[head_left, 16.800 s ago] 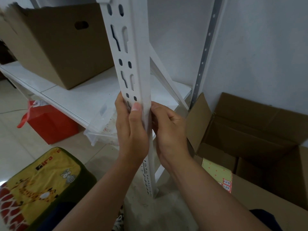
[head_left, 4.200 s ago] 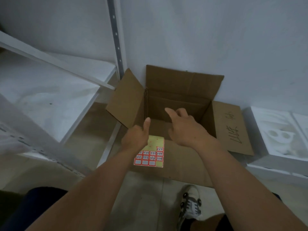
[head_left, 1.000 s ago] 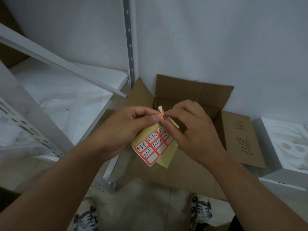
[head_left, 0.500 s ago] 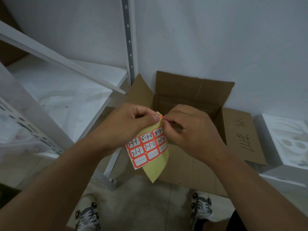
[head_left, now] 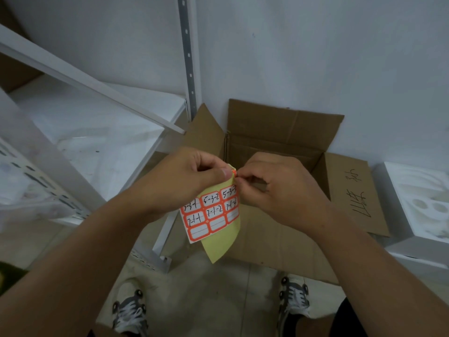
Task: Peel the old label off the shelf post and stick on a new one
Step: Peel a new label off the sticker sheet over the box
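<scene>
Both forearms are seen bare up to the lower edge of the picture, and no sleeve, watch or ring is visible on the left hand (head_left: 179,181) or on the right hand (head_left: 279,188). On the feet, a pair of grey and white lace-up sport shoes with round black eyelets is worn, the left shoe (head_left: 130,312) and the right shoe (head_left: 294,300) being partly hidden under the arms. Dark clothing (head_left: 340,319) is seen at the lower edge near the right shoe, but its kind cannot be told.

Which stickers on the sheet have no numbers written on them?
The bottom row of the label sheet: those stickers show only blank lines; the rows above carry handwritten numbers.
</scene>
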Tool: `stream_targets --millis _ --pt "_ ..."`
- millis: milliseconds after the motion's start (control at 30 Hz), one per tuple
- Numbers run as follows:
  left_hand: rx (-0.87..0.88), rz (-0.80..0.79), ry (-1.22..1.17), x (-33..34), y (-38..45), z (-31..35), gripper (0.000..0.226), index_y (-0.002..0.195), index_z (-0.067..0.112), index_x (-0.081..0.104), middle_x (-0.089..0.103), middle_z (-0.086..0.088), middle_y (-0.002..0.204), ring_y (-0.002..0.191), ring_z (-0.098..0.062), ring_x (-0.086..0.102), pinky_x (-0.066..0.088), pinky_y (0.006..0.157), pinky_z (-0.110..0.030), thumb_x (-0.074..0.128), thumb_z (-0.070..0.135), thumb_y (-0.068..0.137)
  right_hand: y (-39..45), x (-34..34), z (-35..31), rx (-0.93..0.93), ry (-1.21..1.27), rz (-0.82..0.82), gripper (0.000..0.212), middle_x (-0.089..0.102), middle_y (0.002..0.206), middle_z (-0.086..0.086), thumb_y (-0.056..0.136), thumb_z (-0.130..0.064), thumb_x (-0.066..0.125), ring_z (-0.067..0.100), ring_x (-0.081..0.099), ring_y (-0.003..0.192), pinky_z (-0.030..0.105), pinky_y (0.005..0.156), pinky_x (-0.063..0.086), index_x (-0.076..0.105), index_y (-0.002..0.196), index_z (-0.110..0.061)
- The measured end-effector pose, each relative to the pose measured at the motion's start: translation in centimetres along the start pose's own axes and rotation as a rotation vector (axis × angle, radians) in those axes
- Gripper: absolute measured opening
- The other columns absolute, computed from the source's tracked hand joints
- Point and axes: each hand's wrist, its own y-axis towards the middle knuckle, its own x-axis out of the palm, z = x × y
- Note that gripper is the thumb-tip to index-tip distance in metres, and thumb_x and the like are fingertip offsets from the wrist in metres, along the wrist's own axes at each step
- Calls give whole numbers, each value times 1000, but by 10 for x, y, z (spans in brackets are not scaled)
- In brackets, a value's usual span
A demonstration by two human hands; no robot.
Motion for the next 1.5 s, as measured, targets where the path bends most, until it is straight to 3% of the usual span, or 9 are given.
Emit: stream_targets --millis 133,300,633,767,867,1133,1367,1500 --pt "-1 -12 -4 1 0 1 16 85 30 72 75 7 75 66 -11 73 54 57 -14 59 31 94 -1 -1 0 54 49 9 25 66 75 0 87 -28 56 13 59 63 34 55 53 74 85 -10" --pt "0 -17 8 0 0 1 16 86 29 73 75 8 74 66 -11 73 53 57 -14 59 32 94 -1 -4 -2 29 74 -21 36 66 77 -2 86 -40 51 10 60 64 30 55 52 73 86 -12" --pt "-24 -24 12 0 -1 2 16 87 28 72 75 8 73 63 -10 72 52 54 -13 58 31 95 -1 -1 1 82 84 -19 23 66 75 -2 85 -29 59 12 59 64 36 55 52 73 83 -11" --pt "-26 -20 6 -1 -1 3 17 86 28 72 75 7 72 62 -10 72 54 55 -13 58 31 94 -1 -4 -1 80 127 -52 32 66 78 -4 85 -41 58 9 60 67 29 58 52 73 87 -14" --pt "-25 -22 13 -1 -1 3 17 86 29 72 74 9 71 61 -9 71 52 54 -12 58 31 94 -1 -3 0 67 126 -40 24 66 76 -3 86 -32 61 8 59 65 25 56 50 74 86 -12" --pt "-14 -43 0 1 0 3 16 85 29 72 75 5 74 63 -11 72 55 57 -14 59 29 94 -1 -2 2 157 181 -40 22 67 77 -4 83 -28 61 10 61 66 36 59 53 75 86 -12" --pt "-21 -46 42 1 2 3 16 87 29 72 74 10 70 62 -8 72 51 53 -11 58 31 95 -2 -3 4 160 179 -85 17 67 79 -6 88 -28 67 8 60 67 22 58 48 75 89 -14" --pt "-20 -64 41 2 2 3 15 89 28 72 74 7 72 63 -9 72 51 54 -11 58 31 95 -3 -2 5 183 190 -83 21 66 77 -7 88 -31 63 8 60 67 24 57 49 74 85 -14"
